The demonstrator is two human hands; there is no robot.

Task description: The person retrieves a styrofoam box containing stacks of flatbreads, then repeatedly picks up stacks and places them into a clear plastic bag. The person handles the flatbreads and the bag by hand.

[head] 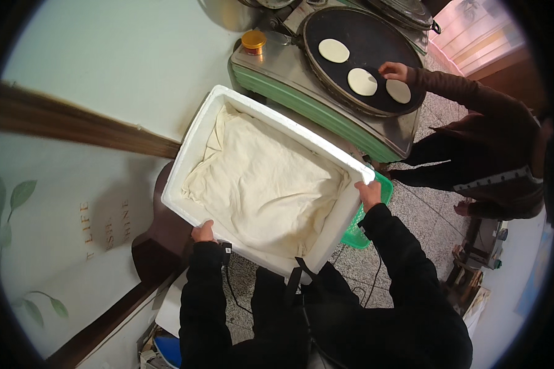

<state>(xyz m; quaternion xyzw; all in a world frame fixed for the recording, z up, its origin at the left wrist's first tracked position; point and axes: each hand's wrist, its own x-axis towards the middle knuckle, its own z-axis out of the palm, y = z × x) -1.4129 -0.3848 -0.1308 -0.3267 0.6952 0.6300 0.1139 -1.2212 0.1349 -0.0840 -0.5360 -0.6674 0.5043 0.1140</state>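
Note:
Between my two hands is a white polystyrene foam box (270,110), tilted in the view. A cream cloth (267,180) lines or covers its inside, creased and tucked along the walls; what lies under the cloth is hidden. My left hand (204,232) grips the box's near left wall, fingers over the rim. On the right corner, my right hand (369,193) holds the rim. Beyond the box, a large round black griddle (374,37) carries pale dough rounds, including a middle round (362,82).
Another person's hand (394,71) reaches over the griddle at right. The griddle's green-sided metal stand (314,120) borders the box. Below my right hand is a green plastic basket (356,230). A yellow-lidded jar (253,41) stands on the metal top. A brown wooden chair (159,235) is at left.

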